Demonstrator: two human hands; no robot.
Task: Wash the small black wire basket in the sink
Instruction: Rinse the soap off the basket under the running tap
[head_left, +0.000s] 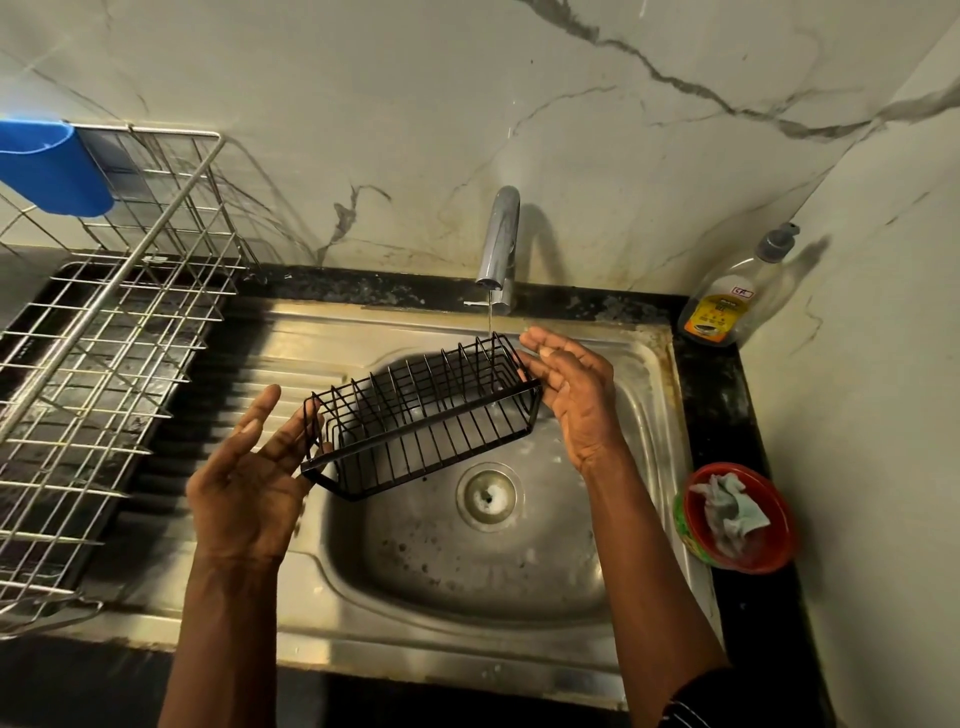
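Holding basket above sink basin, two flat hands press its short ends: left hand, fingers straight, at end toward sink's ribbed side; right hand, fingers spread, at end under tap. One thin stream hits that end. Open basin below, one drain. One wire rack left of sink, one blue cup on it. One soap bottle at sink's far right corner. One red bowl holding cloth beside sink's right edge.

Black counter: sink, rack, soap bottle, red bowl
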